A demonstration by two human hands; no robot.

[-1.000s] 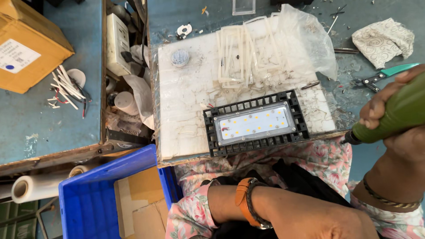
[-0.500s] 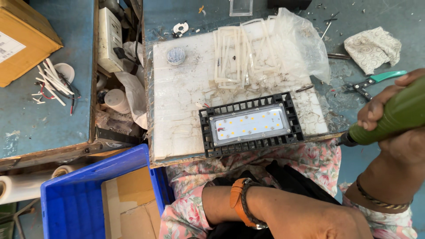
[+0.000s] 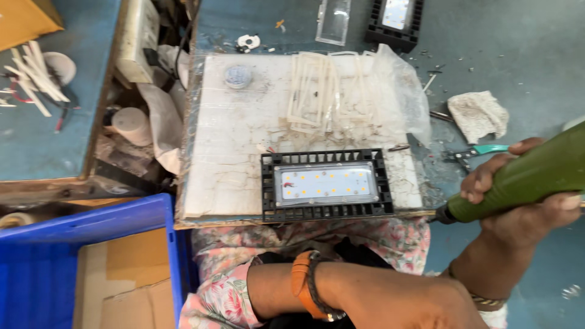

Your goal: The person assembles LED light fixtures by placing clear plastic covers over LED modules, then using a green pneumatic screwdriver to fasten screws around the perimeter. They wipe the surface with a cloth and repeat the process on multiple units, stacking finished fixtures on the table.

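Gripping the green power screwdriver [image 3: 524, 176] slantwise, tip low-left beside the black LED lamp [image 3: 326, 184], right-hand fingers [image 3: 487, 176] clamp it; left-hand fingers hidden.

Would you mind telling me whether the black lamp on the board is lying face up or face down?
Face up: the black lamp lies flat on the white board, its clear front and rows of small lights showing.

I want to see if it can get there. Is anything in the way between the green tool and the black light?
Nothing visible. The right hand grips the green tool, its tip just off the board's right edge. Between the tip and the black light lies only bare board. The left hand is out of view.
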